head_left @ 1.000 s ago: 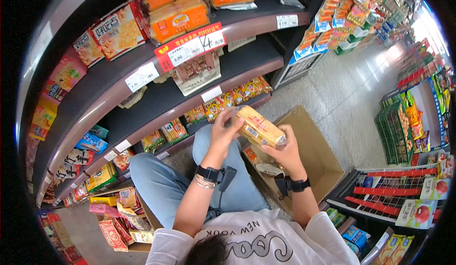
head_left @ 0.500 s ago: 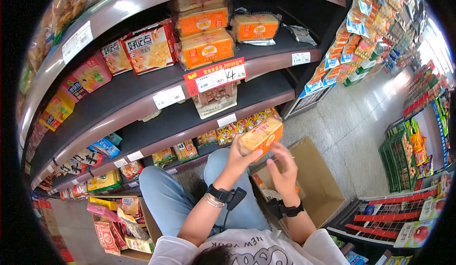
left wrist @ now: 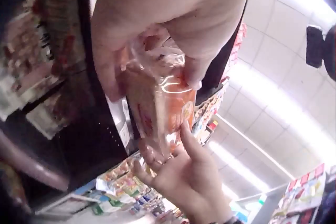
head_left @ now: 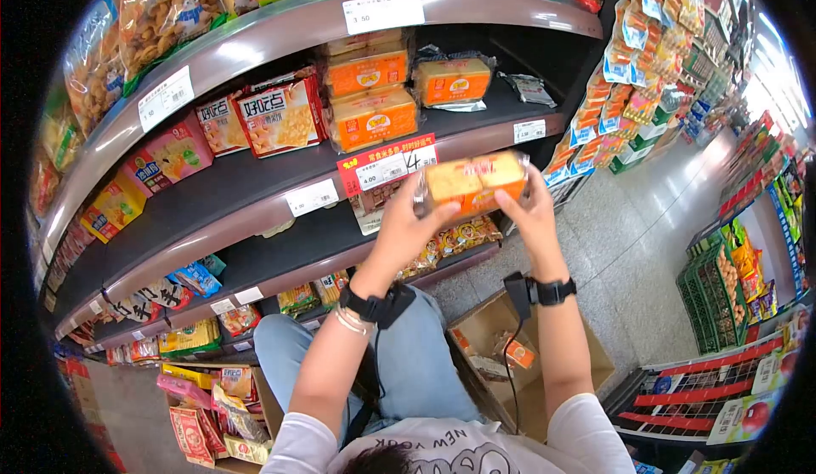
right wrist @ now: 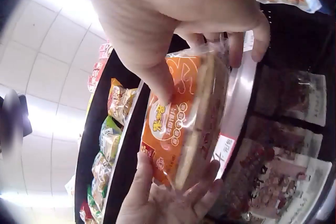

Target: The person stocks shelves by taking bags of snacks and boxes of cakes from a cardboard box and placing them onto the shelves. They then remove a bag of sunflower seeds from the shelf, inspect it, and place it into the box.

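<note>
1. The left hand (head_left: 401, 234) holds one end of the orange snack pack (head_left: 476, 183), with its thumb on the orange side, and it is at 8 o'clock from the pack in the head view

2. The right hand (head_left: 535, 215) grasps the other end, with its thumb on the orange side too, and it is at 4 o'clock from the pack

3. The pack is up in front of the shelf (head_left: 293, 172), and it has shiny clear wrap with pale, flat pieces inside

4. The red price sign (head_left: 348, 176) is at 9 o'clock from the pack, partly hidden by the left hand

5. On the shelf, a pile of orange packs (head_left: 374, 119) is at 10 o'clock, and one more orange pack (head_left: 455, 81) is near 12 o'clock, on top of something silvery

6. A brown box (head_left: 586, 363) is on the floor at 5 o'clock, and a small orange pack (head_left: 520, 353) and other wrapped things lie in it

7. Another box (head_left: 270, 393), full of bright snack packs, is between 7 and 8 o'clock

8. The legs in blue jeans (head_left: 425, 359) are near 7 o'clock, and a green crate (head_left: 705, 304) is at 4 o'clock, well apart from the right hand
</note>
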{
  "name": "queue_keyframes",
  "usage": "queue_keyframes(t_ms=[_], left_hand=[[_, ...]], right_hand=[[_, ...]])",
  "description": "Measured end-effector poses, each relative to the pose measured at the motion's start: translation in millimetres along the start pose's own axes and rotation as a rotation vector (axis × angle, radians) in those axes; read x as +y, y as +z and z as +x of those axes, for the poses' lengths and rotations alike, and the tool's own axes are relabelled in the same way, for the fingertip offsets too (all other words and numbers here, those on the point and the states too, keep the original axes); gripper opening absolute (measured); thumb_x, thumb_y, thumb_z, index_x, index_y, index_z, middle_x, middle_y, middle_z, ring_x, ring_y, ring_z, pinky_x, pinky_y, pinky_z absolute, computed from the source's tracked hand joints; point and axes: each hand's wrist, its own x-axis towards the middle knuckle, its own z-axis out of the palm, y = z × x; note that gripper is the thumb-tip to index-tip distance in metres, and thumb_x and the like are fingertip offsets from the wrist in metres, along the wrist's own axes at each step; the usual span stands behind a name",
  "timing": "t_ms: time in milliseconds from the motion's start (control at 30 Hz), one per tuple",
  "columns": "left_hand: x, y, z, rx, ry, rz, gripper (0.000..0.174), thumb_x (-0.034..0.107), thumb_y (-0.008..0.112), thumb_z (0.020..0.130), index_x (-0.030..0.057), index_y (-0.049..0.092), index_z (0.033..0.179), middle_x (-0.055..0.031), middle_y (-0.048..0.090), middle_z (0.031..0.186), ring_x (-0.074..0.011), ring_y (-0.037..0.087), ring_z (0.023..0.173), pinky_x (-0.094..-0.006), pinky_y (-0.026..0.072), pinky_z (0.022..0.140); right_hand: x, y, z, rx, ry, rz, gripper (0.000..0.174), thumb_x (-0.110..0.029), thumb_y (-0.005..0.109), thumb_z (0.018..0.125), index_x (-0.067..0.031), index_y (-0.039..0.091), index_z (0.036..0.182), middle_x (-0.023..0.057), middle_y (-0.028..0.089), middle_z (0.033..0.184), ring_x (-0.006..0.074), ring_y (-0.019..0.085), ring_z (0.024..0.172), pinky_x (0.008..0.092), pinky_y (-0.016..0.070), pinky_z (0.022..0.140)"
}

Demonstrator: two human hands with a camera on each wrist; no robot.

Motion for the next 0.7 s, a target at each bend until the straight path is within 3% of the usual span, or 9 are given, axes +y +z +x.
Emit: queue_keyframes(t_ms=[67,100,133,233,333,367,467,567,700], left_hand=[[15,-4,20,0.027,0.008,0.118,0.056,0.022,0.072,0.083,0.0014,0.047,0.13,-0.0127,0.06,0.119,-0.0147,0.051,0.116,-0.0303,0.0406,0.098],[11,-1,30,0.097,0.08,0.086,0.057,0.026,0.073,0.081,0.0014,0.05,0.127,-0.0158,0.062,0.113,-0.0206,0.056,0.111,-0.0339,0.043,0.094],[13,-2,38,0.152,0.109,0.24,0.057,0.027,0.073,0.081,0.0011,0.05,0.126,-0.0167,0.062,0.111,-0.0235,0.057,0.108,-0.0355,0.0435,0.092],[12,-4,62,0.344,0.251,0.61,0.059,0.031,0.075,0.077,-0.0007,0.055,0.122,-0.0211,0.061,0.103,-0.0343,0.058,0.094,-0.04,0.0452,0.085],[10,-4,83,0.399,0.279,0.578,0.059,0.029,0.074,0.077,-0.0038,0.055,0.121,-0.0209,0.061,0.101,-0.0369,0.053,0.1,-0.0428,0.0427,0.087],[7,-3,89,0.444,0.311,0.598,0.059,0.026,0.074,0.076,-0.0063,0.054,0.12,-0.0218,0.062,0.098,-0.0372,0.056,0.097,-0.0433,0.0434,0.087],[-5,-2,103,0.455,0.259,0.637,0.058,0.022,0.074,0.078,-0.004,0.052,0.125,-0.0172,0.067,0.083,-0.0268,0.067,0.073,-0.0352,0.0514,0.067],[-9,2,107,0.456,0.255,0.598,0.056,0.016,0.071,0.079,-0.0065,0.05,0.127,-0.0136,0.066,0.069,-0.0238,0.068,0.065,-0.0334,0.0523,0.062],[-12,6,102,0.432,0.281,0.54,0.054,0.009,0.067,0.08,-0.0086,0.048,0.128,-0.0208,0.065,0.088,-0.0251,0.069,0.079,-0.033,0.0545,0.069]], right_hand=[[-2,1,26,0.056,0.032,-0.032,0.061,-0.022,0.077,0.078,0.0002,0.046,0.126,0.011,0.054,0.114,0.0176,0.05,0.112,0.0313,0.0455,0.089],[2,1,41,0.079,0.001,-0.139,0.061,-0.024,0.077,0.078,0.0006,0.048,0.125,0.0117,0.054,0.115,0.018,0.051,0.111,0.0311,0.0448,0.09],[2,3,55,0.102,-0.031,-0.244,0.061,-0.027,0.078,0.077,0.001,0.049,0.123,0.0125,0.055,0.116,0.0183,0.051,0.111,0.0309,0.0441,0.09],[-21,16,79,0.096,-0.056,-0.154,0.064,-0.031,0.078,0.076,0.0045,0.05,0.121,0.0151,0.056,0.117,0.0198,0.052,0.11,0.0311,0.042,0.093],[-9,19,103,0.119,-0.073,-0.179,0.07,-0.034,0.079,0.075,0.0081,0.048,0.121,0.0179,0.056,0.118,0.0212,0.052,0.11,0.0324,0.0406,0.095],[5,17,113,0.101,-0.104,-0.162,0.074,-0.035,0.079,0.075,0.0107,0.046,0.123,0.0203,0.055,0.12,0.0234,0.052,0.112,0.0329,0.0405,0.096],[27,14,129,0.13,-0.136,-0.227,0.077,-0.036,0.078,0.076,0.0117,0.044,0.125,0.0232,0.054,0.122,0.0258,0.051,0.116,0.0338,0.0401,0.098],[32,14,135,0.146,-0.102,-0.249,0.08,-0.037,0.078,0.076,0.0134,0.041,0.127,0.0262,0.053,0.123,0.0281,0.051,0.117,0.0346,0.0404,0.099],[39,15,136,0.136,-0.102,-0.233,0.079,-0.036,0.077,0.077,0.0143,0.04,0.126,0.0276,0.054,0.12,0.0289,0.055,0.113,0.0345,0.0438,0.095]])
